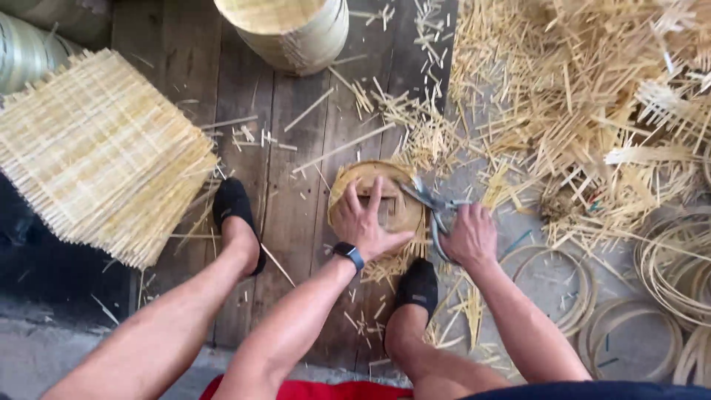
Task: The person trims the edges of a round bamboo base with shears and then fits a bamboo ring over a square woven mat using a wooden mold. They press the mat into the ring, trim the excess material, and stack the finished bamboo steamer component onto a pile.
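Round woven disc [392, 204]: pale bamboo strips, matt, slightly rough, frayed strip ends at rim. Shears [433, 204]: grey metal, dull sheen, worn. Floor [296, 185]: dark weathered wood planks, rough, matt, gaps between boards. Stack of woven mats [96, 152]: pale yellow bamboo slats, dry, matt, ragged edges. Offcut pile [585, 96]: straw-coloured bamboo splinters, rough. Hoops [629, 333]: thin bent bamboo bands, smooth, faint sheen. Drum-shaped basket [292, 30]: woven bamboo, smooth, matt. Socks [233, 207]: black cloth, matt. Wristwatch [349, 254]: black, smooth, likely plastic or rubber strap.
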